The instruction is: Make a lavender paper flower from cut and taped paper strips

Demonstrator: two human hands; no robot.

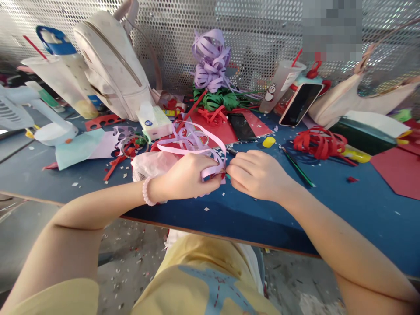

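Note:
My left hand (pixel 193 176), with a pink beaded bracelet at its wrist, is closed around looped lilac paper strips (pixel 173 149). The loops rise over its knuckles and curl out past its fingers. Close beside it, my right hand (pixel 259 175) has its fingers curled in a pinch. Those fingertips nearly meet the left ones at the lower end of the strips. Whatever they pinch is too small and covered to make out. A pink-white plastic bag (pixel 152 164) lies behind my left wrist.
Lilac paper curls (pixel 211 59) stand above green paper strips (pixel 215 99) at the back. A tissue pack (pixel 153 122), a dark phone (pixel 242 127), a yellow piece (pixel 268 141), a pencil (pixel 297 166) and a red paper bundle (pixel 318 143) surround my hands. Paper scraps dot the blue table (pixel 243 221).

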